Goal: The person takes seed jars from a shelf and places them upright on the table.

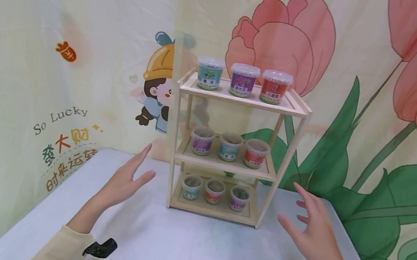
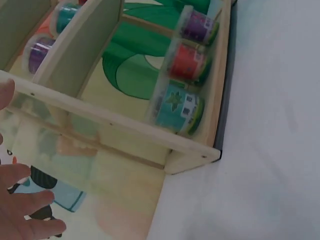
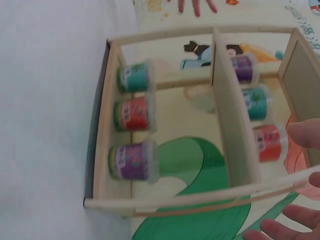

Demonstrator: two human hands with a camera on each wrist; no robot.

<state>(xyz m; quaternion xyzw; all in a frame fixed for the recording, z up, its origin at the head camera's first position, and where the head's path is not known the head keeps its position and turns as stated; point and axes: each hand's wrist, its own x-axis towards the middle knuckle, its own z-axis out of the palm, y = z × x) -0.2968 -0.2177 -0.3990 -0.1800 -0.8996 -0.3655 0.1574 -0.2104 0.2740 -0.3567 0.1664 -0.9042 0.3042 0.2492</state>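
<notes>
Left hand (image 1: 124,185) and right hand (image 1: 316,235), fingers spread, flank a wooden shelf (image 1: 227,168) without touching it.
Three tiers stand between the hands, toward the far end of the white table (image 1: 205,252); from left to right, the lidded top cups (image 1: 242,84) run teal, purple, red, the middle cups (image 1: 229,150) purple, teal, red, and the bottom cups (image 1: 214,194) teal, red, purple.
</notes>
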